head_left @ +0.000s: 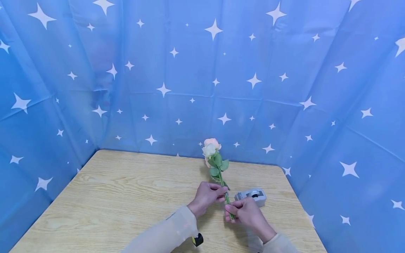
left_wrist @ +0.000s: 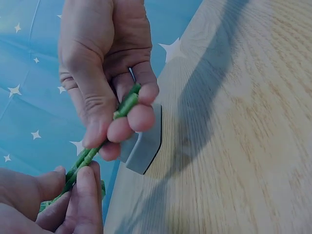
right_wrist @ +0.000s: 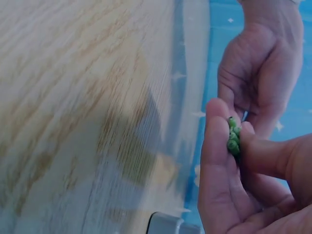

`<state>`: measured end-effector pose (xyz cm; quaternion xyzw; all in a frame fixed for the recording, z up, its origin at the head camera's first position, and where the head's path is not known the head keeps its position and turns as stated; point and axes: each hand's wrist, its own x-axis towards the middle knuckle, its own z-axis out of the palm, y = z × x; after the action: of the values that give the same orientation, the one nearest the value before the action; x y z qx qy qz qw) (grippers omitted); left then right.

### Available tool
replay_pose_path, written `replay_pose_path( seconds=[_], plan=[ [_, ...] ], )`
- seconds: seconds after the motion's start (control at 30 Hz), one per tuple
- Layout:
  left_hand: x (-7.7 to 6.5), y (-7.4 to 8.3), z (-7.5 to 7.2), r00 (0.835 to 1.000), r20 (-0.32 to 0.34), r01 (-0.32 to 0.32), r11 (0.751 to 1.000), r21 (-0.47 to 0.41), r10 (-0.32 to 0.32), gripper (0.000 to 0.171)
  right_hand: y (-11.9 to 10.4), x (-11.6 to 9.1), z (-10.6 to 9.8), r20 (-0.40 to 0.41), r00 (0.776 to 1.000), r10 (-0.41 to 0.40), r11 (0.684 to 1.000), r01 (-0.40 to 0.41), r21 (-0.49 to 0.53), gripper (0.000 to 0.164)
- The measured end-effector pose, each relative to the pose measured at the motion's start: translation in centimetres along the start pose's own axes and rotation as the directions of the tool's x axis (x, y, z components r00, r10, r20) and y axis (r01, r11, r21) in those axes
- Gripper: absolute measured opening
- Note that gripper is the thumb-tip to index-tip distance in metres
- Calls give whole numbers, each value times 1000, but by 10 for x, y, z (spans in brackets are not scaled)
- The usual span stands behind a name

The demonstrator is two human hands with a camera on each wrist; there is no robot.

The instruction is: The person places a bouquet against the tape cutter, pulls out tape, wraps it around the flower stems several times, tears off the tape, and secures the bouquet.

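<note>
A small bunch of artificial roses (head_left: 209, 150), white and pale pink with green leaves, is held slanting above the table, blooms pointing away. My left hand (head_left: 207, 196) pinches the green stems (left_wrist: 84, 161) partway down, thumb against fingers. Lower on the same stems, my right hand (head_left: 248, 212) grips them near the cut ends (right_wrist: 234, 139) between thumb and fingers. In the left wrist view, the right hand (left_wrist: 109, 73) has its fingertips under the stem ends. A grey tape dispenser (head_left: 258, 197) stands on the table just beyond the right hand.
A black and yellow object (head_left: 197, 240), perhaps a tape measure, lies by the left sleeve, partly hidden. The wooden table (head_left: 126, 189) is bounded at the back and sides by a blue curtain (head_left: 190, 70) with white stars.
</note>
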<state>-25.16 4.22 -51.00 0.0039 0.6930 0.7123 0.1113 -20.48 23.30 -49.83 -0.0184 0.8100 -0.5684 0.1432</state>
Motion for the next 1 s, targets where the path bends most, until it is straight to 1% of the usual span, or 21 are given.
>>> replay_pose_path(
  seconds=[0.1, 0.2, 0.37, 0.47, 0.53, 0.63, 0.73, 0.83, 0.9, 1.0],
  plan=[
    [1, 2, 2, 1000, -9, 1, 1000, 3, -1, 20, -1, -1, 1, -11, 1000, -20, 999, 19, -43, 22],
    [1, 3, 3, 1000, -14, 1, 1000, 29, -1, 21, -3, -1, 0, -4, 999, -34, 996, 33, -79, 20],
    [2, 3, 3, 1000, -11, 7, 998, 56, -7, 24, 0, 0, -3, 72, 994, -77, 993, 83, -85, 24],
    [2, 3, 3, 1000, -5, 13, 998, 58, -12, 23, 1, 1, -5, 134, 987, -90, 995, 96, -38, 31],
    [2, 3, 3, 1000, 2, 13, 998, 61, -13, 23, 1, 2, -7, 175, 981, -79, 997, 78, 16, 35],
    [3, 3, 4, 1000, 20, 18, 998, 57, -19, 23, 2, 5, -10, 228, 973, -45, 996, 26, 87, 41],
    [4, 3, 4, 999, 40, 23, 997, 68, -26, 24, 3, 7, -13, 263, 965, -11, 992, -22, 122, 44],
    [4, 2, 5, 998, 49, 31, 996, 80, -35, 23, 4, 8, -16, 270, 963, 25, 986, -68, 149, 42],
    [4, 1, 5, 998, 48, 30, 996, 89, -34, 22, 5, 8, -17, 267, 963, 40, 985, -83, 152, 39],
    [3, 0, 7, 998, 47, 28, 997, 77, -32, 20, 6, 7, -17, 253, 966, 50, 982, -94, 163, 35]
  ],
)
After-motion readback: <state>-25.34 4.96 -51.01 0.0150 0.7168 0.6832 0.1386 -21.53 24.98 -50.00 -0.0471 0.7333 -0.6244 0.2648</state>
